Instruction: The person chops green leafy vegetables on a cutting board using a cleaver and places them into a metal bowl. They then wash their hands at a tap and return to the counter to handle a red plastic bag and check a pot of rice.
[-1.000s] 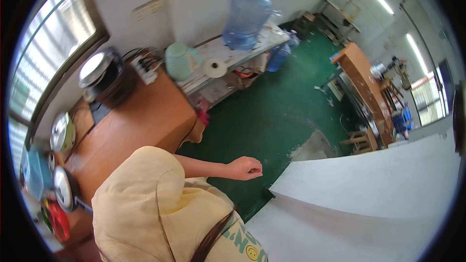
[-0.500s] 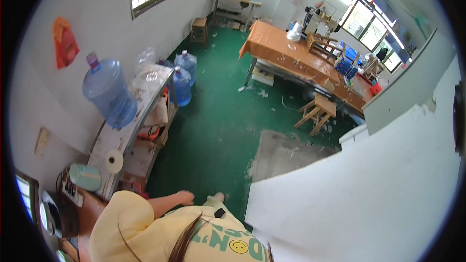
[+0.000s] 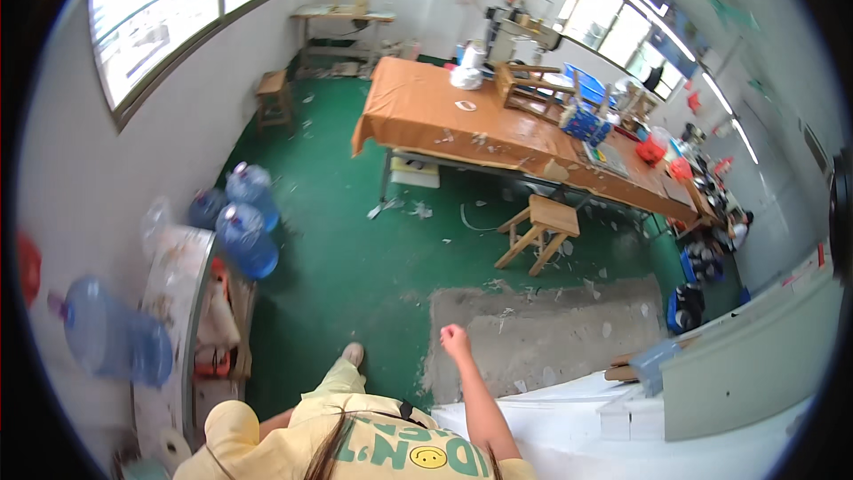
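Note:
My right hand (image 3: 455,341) is stretched forward over a bare grey floor patch (image 3: 551,331), its fingers curled closed and nothing showing in them. It touches no object. Of my left arm (image 3: 275,425), only a short stretch of forearm shows beside the yellow shirt; the left hand is hidden behind my body. One shoe (image 3: 354,355) is planted ahead on the green floor. Farther forward stands a small wooden stool (image 3: 553,215) beside a long table with a brown-orange cover (image 3: 422,107).
A shelf (image 3: 174,280) runs along the left, with a big blue water bottle (image 3: 115,331) on it. Several more bottles (image 3: 245,240) stand on the floor beyond. Another wooden stool (image 3: 274,100) is by the wall. At right is a pale panel (image 3: 746,382); a person (image 3: 739,229) is far off.
The view has shifted forward and turned right. My right arm has come into sight, swung forward, while my left hand has gone out of sight. The shelf now lies lower left.

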Demonstrator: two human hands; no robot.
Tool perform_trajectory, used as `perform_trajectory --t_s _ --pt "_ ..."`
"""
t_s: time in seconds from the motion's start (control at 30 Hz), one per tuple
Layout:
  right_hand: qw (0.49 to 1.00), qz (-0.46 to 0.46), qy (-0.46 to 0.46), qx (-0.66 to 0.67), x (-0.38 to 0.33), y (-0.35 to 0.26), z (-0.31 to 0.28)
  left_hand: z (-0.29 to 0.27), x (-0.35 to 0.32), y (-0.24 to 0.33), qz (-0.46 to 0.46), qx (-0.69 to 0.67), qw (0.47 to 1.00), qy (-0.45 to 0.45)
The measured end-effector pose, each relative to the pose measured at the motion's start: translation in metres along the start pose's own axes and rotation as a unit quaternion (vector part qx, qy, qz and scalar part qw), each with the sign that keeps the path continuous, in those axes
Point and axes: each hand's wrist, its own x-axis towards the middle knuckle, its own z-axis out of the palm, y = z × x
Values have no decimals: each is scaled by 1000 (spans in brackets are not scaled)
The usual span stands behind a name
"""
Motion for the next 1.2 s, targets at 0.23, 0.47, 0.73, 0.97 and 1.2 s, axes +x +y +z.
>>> perform_trajectory --t_s 0.23,0.47,0.73,0.97,1.2 --pt "912 231 -249 -229 -114 148 11 -171 34 253 58 246 964 -77" --pt "893 266 -227 -283 -198 176 -38 -281 106 639 296 199 877 321" --pt "929 304 -142 -159 -7 265 -115 -1 -273 920 700 -86 648 -288" --pt "921 348 163 -63 154 327 -296 63 -494 1030 827 -106 64 -548" --pt "895 319 311 -30 250 368 -436 155 -512 1133 844 -346 -321 -256"
